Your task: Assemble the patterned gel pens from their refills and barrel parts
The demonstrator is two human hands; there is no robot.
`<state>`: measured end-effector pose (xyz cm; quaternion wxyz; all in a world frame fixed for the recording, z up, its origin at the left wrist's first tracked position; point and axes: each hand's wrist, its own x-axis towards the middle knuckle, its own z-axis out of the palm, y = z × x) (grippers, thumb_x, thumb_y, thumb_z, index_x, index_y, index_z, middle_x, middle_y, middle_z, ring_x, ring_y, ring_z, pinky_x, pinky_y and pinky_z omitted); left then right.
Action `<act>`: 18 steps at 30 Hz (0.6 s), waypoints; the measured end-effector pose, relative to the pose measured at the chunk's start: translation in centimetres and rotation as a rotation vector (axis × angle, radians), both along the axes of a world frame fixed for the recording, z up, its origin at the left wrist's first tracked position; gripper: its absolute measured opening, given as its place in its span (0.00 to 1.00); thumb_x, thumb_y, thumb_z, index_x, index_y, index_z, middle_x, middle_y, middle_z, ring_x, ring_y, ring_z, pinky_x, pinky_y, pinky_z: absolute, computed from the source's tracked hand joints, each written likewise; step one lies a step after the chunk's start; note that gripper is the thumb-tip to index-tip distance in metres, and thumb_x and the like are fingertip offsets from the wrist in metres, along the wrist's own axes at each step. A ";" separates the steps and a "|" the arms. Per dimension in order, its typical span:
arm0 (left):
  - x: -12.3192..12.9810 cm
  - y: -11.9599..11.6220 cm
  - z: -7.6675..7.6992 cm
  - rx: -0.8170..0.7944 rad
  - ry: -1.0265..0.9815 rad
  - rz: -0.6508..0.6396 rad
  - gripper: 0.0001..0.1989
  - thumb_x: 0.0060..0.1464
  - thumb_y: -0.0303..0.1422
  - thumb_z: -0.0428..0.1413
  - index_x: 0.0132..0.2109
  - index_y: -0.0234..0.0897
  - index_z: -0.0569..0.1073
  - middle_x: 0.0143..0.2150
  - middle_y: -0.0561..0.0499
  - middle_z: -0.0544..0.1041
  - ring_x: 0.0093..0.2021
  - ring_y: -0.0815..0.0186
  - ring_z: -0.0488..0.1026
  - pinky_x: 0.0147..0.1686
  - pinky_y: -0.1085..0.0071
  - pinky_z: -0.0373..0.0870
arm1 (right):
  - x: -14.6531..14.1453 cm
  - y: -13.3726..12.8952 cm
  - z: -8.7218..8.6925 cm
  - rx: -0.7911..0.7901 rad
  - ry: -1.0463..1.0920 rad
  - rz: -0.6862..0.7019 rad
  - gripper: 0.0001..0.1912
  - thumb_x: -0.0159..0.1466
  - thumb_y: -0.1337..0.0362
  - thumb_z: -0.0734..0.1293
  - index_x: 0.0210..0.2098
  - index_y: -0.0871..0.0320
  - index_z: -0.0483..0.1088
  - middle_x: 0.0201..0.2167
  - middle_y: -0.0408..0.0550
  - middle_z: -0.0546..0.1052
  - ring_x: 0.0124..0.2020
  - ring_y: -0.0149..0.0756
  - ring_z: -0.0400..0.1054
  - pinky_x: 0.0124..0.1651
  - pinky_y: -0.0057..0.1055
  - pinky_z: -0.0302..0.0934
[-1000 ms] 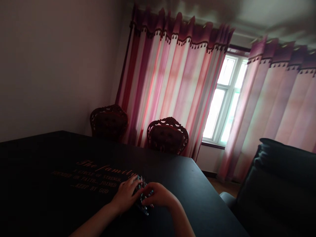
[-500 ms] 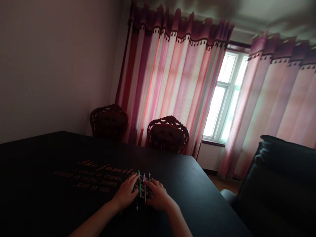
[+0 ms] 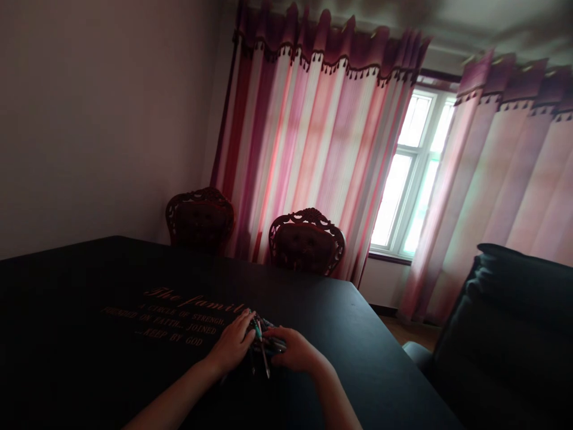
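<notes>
A loose bundle of pens (image 3: 261, 336) lies on the dark table (image 3: 358, 358), several of them crossing at different angles. My left hand (image 3: 231, 344) curls against the bundle's left side, its fingertips at the far end and the thumb on the near side. From the right, my right hand (image 3: 295, 350) grips the pens between thumb and fingers. One pale pen sticks out towards me between the hands, and a green part shows beside it. Many of the pens are dark and partly hidden by my fingers.
Gold lettering (image 3: 179, 322) is printed on the tabletop left of my hands. Two carved chairs (image 3: 307, 242) stand beyond the far edge. A dark padded armchair (image 3: 514, 334) stands at the right, past the table's edge. Striped curtains (image 3: 304, 155) hang by the window (image 3: 398, 179).
My right hand has turned and shifted slightly right, fingers closing around the pens. The pens between my hands have tilted and spread, the green one now mostly covered. My left hand has barely moved.
</notes>
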<state>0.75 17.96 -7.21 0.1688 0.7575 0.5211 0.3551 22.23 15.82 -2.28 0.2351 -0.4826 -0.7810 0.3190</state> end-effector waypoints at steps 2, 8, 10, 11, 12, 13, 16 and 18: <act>0.1 0.4 -0.1 -0.001 -0.057 0.024 0.26 0.61 0.37 0.47 0.63 0.32 0.64 0.68 0.39 0.62 0.68 0.56 0.56 0.67 0.56 0.52 | 0.3 0.4 0.1 0.015 0.145 0.010 0.26 0.47 0.70 0.72 0.47 0.53 0.77 0.45 0.46 0.79 0.48 0.47 0.71 0.54 0.40 0.60; -1.4 2.4 1.0 -0.051 -0.244 0.174 0.20 0.66 0.34 0.43 0.60 0.30 0.65 0.62 0.38 0.68 0.64 0.57 0.63 0.64 0.58 0.58 | 2.9 2.1 -0.3 0.132 0.354 -0.209 0.18 0.54 0.64 0.68 0.44 0.60 0.76 0.41 0.52 0.79 0.43 0.42 0.72 0.48 0.37 0.64; -2.5 2.9 1.6 -0.082 -0.290 0.218 0.17 0.67 0.34 0.46 0.58 0.33 0.68 0.59 0.40 0.70 0.60 0.56 0.67 0.59 0.57 0.65 | 4.1 2.4 -0.4 0.142 0.370 -0.263 0.18 0.54 0.63 0.67 0.43 0.61 0.76 0.39 0.53 0.78 0.41 0.43 0.72 0.45 0.37 0.65; -3.0 3.1 2.0 -0.099 -0.305 0.233 0.15 0.66 0.35 0.50 0.57 0.35 0.68 0.57 0.42 0.71 0.56 0.56 0.71 0.54 0.56 0.70 | 4.6 2.5 -0.6 0.146 0.376 -0.289 0.18 0.54 0.62 0.67 0.43 0.61 0.76 0.38 0.53 0.78 0.39 0.42 0.72 0.44 0.37 0.66; -3.5 3.3 2.3 -0.120 -0.312 0.244 0.16 0.64 0.35 0.54 0.56 0.35 0.69 0.55 0.44 0.72 0.51 0.57 0.73 0.49 0.55 0.73 | 5.0 2.6 -0.7 0.151 0.382 -0.314 0.17 0.54 0.61 0.67 0.42 0.61 0.76 0.37 0.53 0.78 0.38 0.42 0.72 0.43 0.37 0.66; -4.0 3.4 2.6 -0.145 -0.311 0.252 0.16 0.63 0.35 0.55 0.55 0.35 0.69 0.54 0.45 0.72 0.49 0.58 0.74 0.47 0.56 0.74 | 5.4 2.7 -0.9 0.156 0.386 -0.337 0.17 0.54 0.61 0.67 0.41 0.61 0.76 0.36 0.52 0.78 0.37 0.42 0.72 0.43 0.36 0.66; -5.1 3.4 3.3 -0.224 -0.261 0.276 0.16 0.62 0.35 0.56 0.55 0.35 0.69 0.54 0.45 0.73 0.48 0.59 0.74 0.46 0.56 0.74 | 5.7 2.7 -1.5 0.162 0.390 -0.392 0.16 0.53 0.60 0.67 0.38 0.62 0.76 0.32 0.51 0.78 0.34 0.41 0.72 0.41 0.36 0.65; -6.0 3.3 3.7 -0.271 -0.191 0.298 0.16 0.62 0.35 0.56 0.55 0.35 0.69 0.54 0.45 0.73 0.48 0.58 0.74 0.46 0.56 0.74 | 5.6 2.6 -1.9 0.157 0.385 -0.410 0.15 0.52 0.60 0.67 0.36 0.61 0.77 0.30 0.49 0.77 0.32 0.40 0.71 0.39 0.36 0.65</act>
